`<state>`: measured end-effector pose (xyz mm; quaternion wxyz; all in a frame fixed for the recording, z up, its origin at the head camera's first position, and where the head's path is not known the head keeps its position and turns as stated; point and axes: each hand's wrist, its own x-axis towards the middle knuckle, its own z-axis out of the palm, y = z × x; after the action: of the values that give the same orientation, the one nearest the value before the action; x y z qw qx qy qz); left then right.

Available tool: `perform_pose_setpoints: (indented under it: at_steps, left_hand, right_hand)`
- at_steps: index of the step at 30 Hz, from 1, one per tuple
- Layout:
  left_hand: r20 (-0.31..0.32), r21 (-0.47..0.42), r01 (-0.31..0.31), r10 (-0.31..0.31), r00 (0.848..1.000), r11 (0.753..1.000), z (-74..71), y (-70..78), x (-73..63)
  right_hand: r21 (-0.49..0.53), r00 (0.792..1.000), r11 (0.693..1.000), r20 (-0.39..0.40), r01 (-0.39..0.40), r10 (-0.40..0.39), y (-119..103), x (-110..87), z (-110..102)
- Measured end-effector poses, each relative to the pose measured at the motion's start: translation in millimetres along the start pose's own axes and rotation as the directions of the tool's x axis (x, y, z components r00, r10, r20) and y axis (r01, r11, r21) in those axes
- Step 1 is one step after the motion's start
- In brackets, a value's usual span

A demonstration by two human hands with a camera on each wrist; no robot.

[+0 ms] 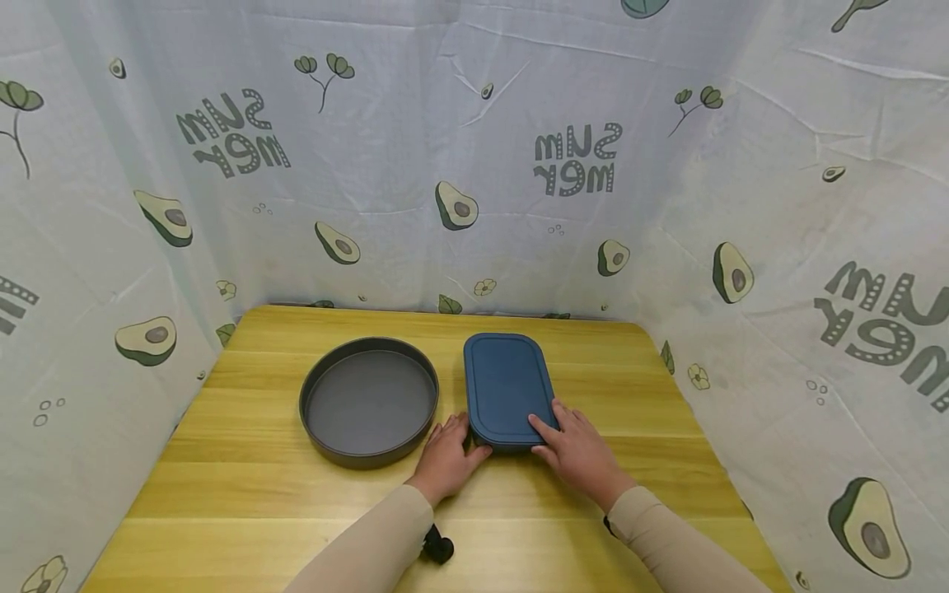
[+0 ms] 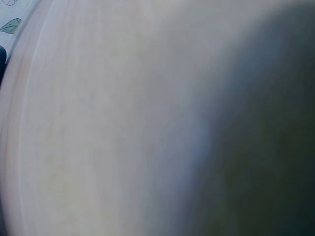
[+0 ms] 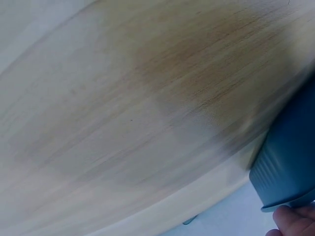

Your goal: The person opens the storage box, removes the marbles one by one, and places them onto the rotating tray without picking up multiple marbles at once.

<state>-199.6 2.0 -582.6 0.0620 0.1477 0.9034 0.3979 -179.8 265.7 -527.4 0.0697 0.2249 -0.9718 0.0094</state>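
Note:
A blue rectangular lidded container (image 1: 508, 387) sits on the table, its lid on top. My left hand (image 1: 449, 463) grips its near left corner, with the fingers along the left side and the thumb at the front edge. At the near right corner, my right hand (image 1: 577, 451) holds the container, one finger lying on the lid and the thumb under the front rim. The right wrist view shows fingertips (image 3: 290, 220) at the rim of the ribbed container (image 3: 283, 167). In the left wrist view, a blurred dark shape fills the right side and no fingers show.
A round dark grey pan (image 1: 371, 403) stands left of the container, close to my left hand. The wooden table (image 1: 245, 469) ends at a printed curtain (image 1: 400, 165) at the back and sides. A small black object (image 1: 439, 549) shows beside the left sleeve.

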Motion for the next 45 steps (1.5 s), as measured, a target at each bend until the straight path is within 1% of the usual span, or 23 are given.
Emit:
perform_pose_setpoints:
  at_steps: [12,20,30,38,45]
  left_hand:
    - [0.01,0.01,0.014,-0.014,1.0,1.0,1.4,-0.3,-0.2]
    - [0.012,0.017,0.017,-0.018,1.0,1.0,-0.4,0.6,-1.0]
    - [0.024,0.022,0.024,-0.024,0.999,0.999,0.6,-0.8,-1.5]
    - [0.019,0.024,0.019,-0.02,1.0,1.0,0.7,-2.1,-0.6]
    - [0.013,0.012,0.012,-0.012,1.0,1.0,-0.5,-0.9,-0.6]
  right_hand:
    - [0.002,0.999,1.0,-0.035,0.017,-0.017,0.8,-2.5,0.4]
    - [0.008,0.998,1.0,-0.067,0.021,-0.02,-1.1,-4.1,-0.4]
    - [0.011,0.997,1.0,-0.079,0.017,-0.016,-3.2,-5.6,-1.3]
    - [0.009,0.991,1.0,-0.133,0.021,-0.02,-4.5,-7.4,-0.6]
    - [0.02,0.992,1.0,-0.124,0.003,0.0,-7.2,-7.8,-3.5]
